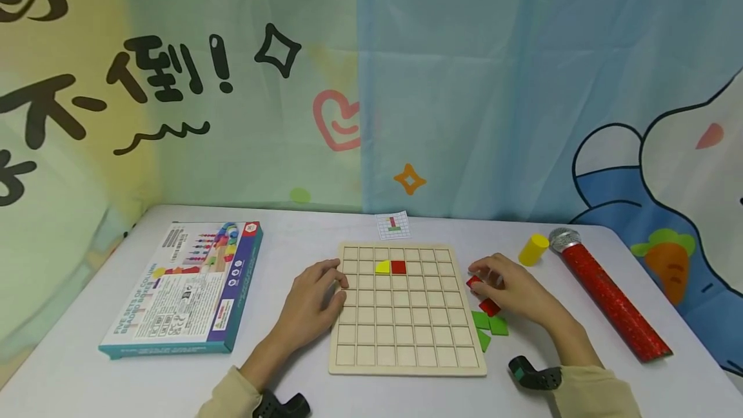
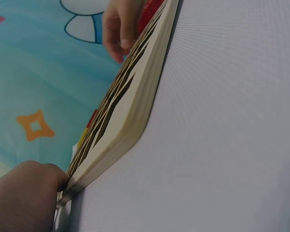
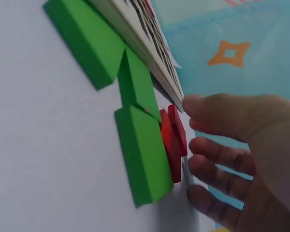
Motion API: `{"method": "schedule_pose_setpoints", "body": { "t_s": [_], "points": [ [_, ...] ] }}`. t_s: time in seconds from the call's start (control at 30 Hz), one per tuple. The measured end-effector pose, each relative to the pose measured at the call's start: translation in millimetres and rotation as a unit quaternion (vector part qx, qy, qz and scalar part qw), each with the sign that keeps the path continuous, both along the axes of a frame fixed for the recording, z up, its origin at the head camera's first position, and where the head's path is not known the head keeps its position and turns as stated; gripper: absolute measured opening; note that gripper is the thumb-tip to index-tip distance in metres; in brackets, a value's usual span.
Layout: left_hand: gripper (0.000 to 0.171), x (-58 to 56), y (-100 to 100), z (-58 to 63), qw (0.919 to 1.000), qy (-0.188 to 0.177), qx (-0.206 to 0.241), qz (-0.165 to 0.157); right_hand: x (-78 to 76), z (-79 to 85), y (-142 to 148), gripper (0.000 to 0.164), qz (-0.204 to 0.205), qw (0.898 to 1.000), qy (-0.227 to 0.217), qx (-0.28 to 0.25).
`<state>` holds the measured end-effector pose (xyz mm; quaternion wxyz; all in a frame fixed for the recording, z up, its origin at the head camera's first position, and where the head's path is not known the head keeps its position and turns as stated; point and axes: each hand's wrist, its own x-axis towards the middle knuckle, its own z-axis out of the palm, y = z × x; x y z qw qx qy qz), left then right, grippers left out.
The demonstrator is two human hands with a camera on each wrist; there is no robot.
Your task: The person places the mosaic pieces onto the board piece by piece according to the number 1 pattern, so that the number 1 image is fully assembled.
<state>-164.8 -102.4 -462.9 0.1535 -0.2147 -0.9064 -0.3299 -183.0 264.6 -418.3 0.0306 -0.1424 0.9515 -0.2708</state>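
Observation:
A pale wooden grid board (image 1: 406, 335) lies flat on the table. In its second row a yellow piece (image 1: 383, 268) with a slanted corner sits beside a red square piece (image 1: 398, 267). My left hand (image 1: 310, 302) rests at the board's left edge, thumb and fingertips touching the rim. Off the board's right side, my right hand (image 1: 516, 286) hovers over two red pieces (image 3: 171, 147), its thumb and fingers apart with nothing between them. Several green pieces (image 3: 142, 154) lie just nearer than the red ones, close along the board's edge.
Behind the board lies a small printed grid card (image 1: 393, 226). A boxed set (image 1: 182, 289) lies at left. To the right are a yellow cylinder (image 1: 533, 249) and a red glittery microphone (image 1: 615, 302). A printed curtain (image 1: 453, 82) hangs behind the white table (image 1: 290, 386).

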Motion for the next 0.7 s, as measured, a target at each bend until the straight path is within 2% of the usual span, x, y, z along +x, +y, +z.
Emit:
{"method": "schedule_pose_setpoints", "body": {
  "t_s": [0.17, 0.37, 0.7],
  "points": [
    [0.009, 0.5, -0.6, 0.1, 1.0000, -0.002, 0.000, -0.002, 2.6, -1.0, 0.1, 0.039, -0.039, 0.999, -0.027, 0.016],
    [0.009, -0.2, -1.0, 0.5, 1.0000, -0.003, -0.002, -0.003, 4.5, 1.7, -1.3, 0.046, -0.080, 0.995, -0.038, 0.042],
    [0.009, 0.2, -0.9, -0.2, 0.9999, -0.017, 0.001, 0.001, 6.8, 0.9, -3.4, 0.040, -0.088, 0.994, -0.051, 0.047]
  ]
}}
